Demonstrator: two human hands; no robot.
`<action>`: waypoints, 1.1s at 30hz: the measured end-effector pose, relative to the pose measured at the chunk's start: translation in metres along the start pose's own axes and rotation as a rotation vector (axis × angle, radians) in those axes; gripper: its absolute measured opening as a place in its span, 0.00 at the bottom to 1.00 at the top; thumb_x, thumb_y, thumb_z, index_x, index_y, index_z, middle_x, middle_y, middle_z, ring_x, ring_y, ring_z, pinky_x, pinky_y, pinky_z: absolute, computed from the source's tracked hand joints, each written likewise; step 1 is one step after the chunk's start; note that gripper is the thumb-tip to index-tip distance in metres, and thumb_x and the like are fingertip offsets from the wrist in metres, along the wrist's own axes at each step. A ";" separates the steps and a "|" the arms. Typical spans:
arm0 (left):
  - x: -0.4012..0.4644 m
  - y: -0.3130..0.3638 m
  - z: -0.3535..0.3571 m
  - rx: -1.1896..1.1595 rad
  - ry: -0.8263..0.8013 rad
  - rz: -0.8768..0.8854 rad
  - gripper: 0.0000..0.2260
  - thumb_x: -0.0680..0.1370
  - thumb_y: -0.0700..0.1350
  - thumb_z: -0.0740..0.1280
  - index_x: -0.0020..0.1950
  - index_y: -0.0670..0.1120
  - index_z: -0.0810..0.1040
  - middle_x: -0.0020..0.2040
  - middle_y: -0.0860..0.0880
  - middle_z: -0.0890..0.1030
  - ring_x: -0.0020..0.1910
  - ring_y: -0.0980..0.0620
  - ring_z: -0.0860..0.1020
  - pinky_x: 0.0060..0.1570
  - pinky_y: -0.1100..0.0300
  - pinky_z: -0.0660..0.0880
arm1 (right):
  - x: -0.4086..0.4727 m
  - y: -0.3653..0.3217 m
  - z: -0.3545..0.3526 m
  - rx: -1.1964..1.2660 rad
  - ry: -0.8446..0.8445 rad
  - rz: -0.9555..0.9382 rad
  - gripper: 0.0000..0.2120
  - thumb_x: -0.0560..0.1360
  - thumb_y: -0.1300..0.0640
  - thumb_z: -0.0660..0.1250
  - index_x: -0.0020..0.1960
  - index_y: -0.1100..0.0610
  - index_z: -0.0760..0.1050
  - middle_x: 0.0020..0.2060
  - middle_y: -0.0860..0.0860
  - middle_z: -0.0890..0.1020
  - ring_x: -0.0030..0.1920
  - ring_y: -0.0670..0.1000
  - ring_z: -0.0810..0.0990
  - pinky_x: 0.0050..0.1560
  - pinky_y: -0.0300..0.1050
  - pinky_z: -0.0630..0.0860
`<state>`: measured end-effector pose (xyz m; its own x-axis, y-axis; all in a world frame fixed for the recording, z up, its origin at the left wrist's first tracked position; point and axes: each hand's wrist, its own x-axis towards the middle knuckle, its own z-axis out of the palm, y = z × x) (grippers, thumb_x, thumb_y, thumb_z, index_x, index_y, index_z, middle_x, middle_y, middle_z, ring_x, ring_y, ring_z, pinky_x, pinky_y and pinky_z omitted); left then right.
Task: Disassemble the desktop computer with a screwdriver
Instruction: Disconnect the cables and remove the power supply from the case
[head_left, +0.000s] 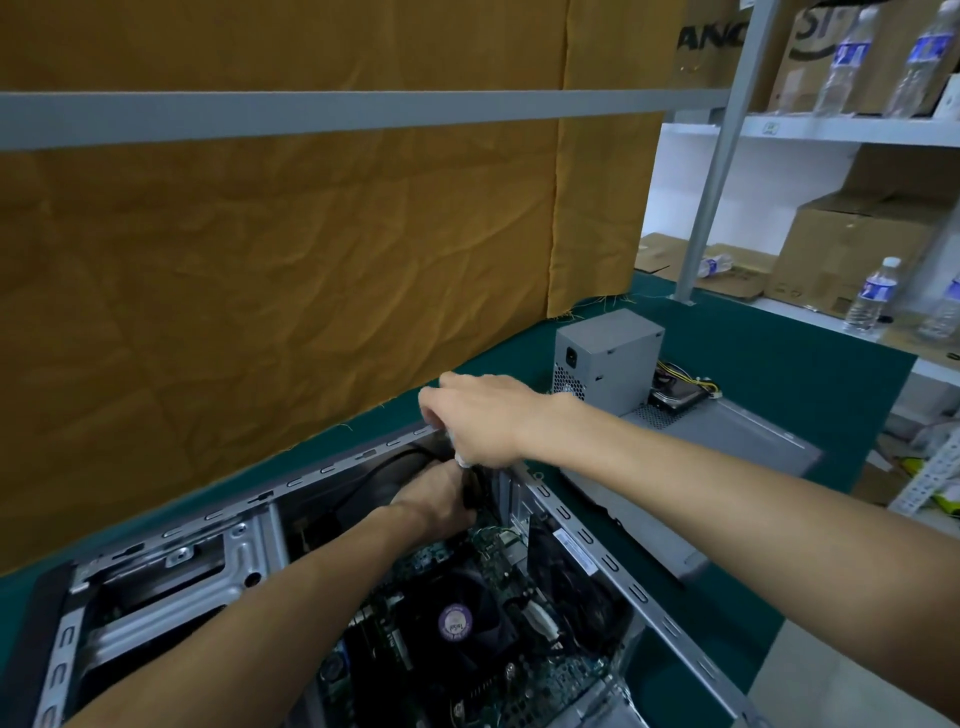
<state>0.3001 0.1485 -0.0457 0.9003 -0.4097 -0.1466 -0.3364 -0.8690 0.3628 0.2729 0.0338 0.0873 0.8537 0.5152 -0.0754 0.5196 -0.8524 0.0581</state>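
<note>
An open grey computer case (597, 551) lies on its side on the green mat, its motherboard and black CPU cooler fan (462, 618) showing. My left hand (436, 499) reaches deep into the far corner of the case and grips a black part there, probably the rear case fan (400, 470). My right hand (483, 415) is above that corner, fingers curled round a pale screwdriver handle (461, 457) that points down at the case's rim. The screwdriver's tip is hidden behind my hands.
A grey power supply (608, 353) with its cables stands on a removed side panel (737, 441) to the right, with a hard drive (680, 397) beside it. An orange cloth hangs behind the bench. Shelves with cardboard boxes and water bottles (872, 296) stand at right.
</note>
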 end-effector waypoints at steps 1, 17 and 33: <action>0.000 0.000 0.001 0.002 0.003 -0.011 0.14 0.75 0.44 0.71 0.55 0.51 0.69 0.48 0.49 0.75 0.47 0.46 0.76 0.43 0.56 0.70 | -0.001 0.002 -0.003 0.061 -0.056 -0.010 0.16 0.76 0.61 0.71 0.61 0.55 0.69 0.52 0.53 0.72 0.46 0.56 0.76 0.36 0.48 0.67; 0.004 -0.004 0.006 -0.010 0.061 0.029 0.15 0.76 0.42 0.69 0.63 0.46 0.75 0.58 0.44 0.81 0.58 0.42 0.78 0.50 0.57 0.72 | -0.001 -0.008 -0.007 -0.179 -0.031 0.112 0.14 0.80 0.45 0.65 0.50 0.56 0.72 0.45 0.52 0.78 0.40 0.56 0.75 0.39 0.48 0.68; 0.005 -0.007 0.006 -0.012 0.041 0.035 0.19 0.76 0.42 0.69 0.67 0.45 0.75 0.60 0.43 0.80 0.59 0.41 0.77 0.56 0.52 0.75 | -0.010 -0.012 0.001 -0.297 0.082 0.078 0.24 0.80 0.43 0.65 0.66 0.59 0.65 0.53 0.57 0.78 0.50 0.61 0.81 0.40 0.50 0.68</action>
<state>0.3053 0.1507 -0.0541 0.8987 -0.4279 -0.0957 -0.3649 -0.8509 0.3780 0.2583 0.0391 0.0865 0.8852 0.4647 0.0203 0.4292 -0.8329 0.3493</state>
